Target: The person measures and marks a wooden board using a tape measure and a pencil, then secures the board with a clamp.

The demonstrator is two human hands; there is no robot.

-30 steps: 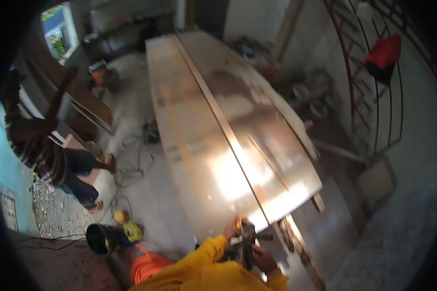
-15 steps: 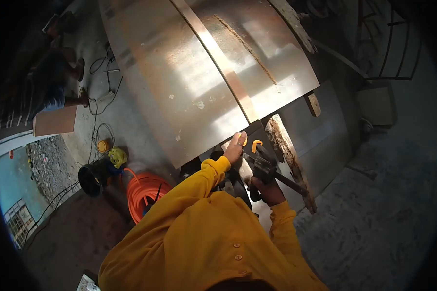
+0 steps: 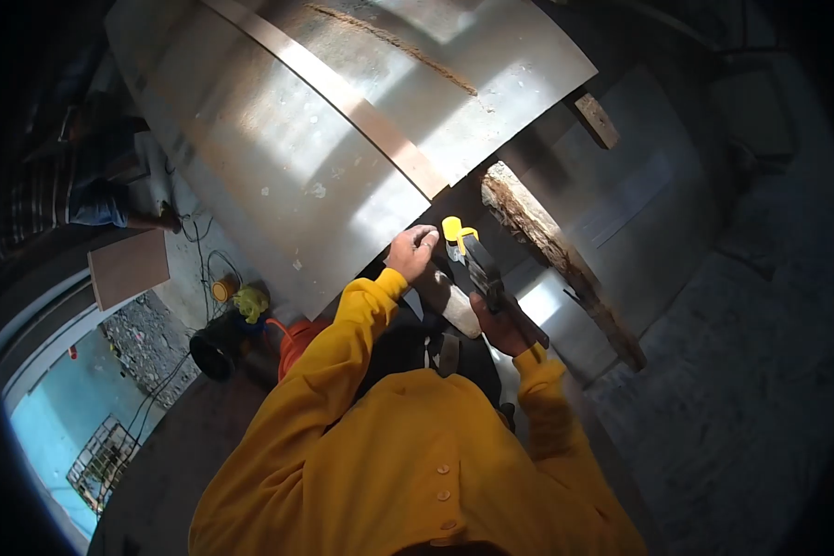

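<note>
A black bar clamp with yellow pads (image 3: 482, 266) is in my right hand (image 3: 499, 324), whose fingers are wrapped round its body. The clamp's yellow end points up toward the front edge of a large metal sheet (image 3: 343, 218). My left hand (image 3: 411, 251) is beside that edge, just left of the yellow pads and apart from them. Its thumb and fingers are slightly apart, with nothing visible in them. A long flat strip (image 3: 343, 97) lies across the sheet and ends at the edge near both hands.
Rough timber pieces (image 3: 565, 255) stick out from under the sheet. At left are a black container (image 3: 215, 350), a yellow-green bag (image 3: 250, 303), an orange hose (image 3: 298, 345) and loose cables. Another person (image 3: 102, 190) is at the far left, near a brown board (image 3: 128, 269).
My left hand has come away from the clamp's yellow pad. The clamp has turned in my right hand and drawn back from the sheet's edge. The whole view has shifted.
</note>
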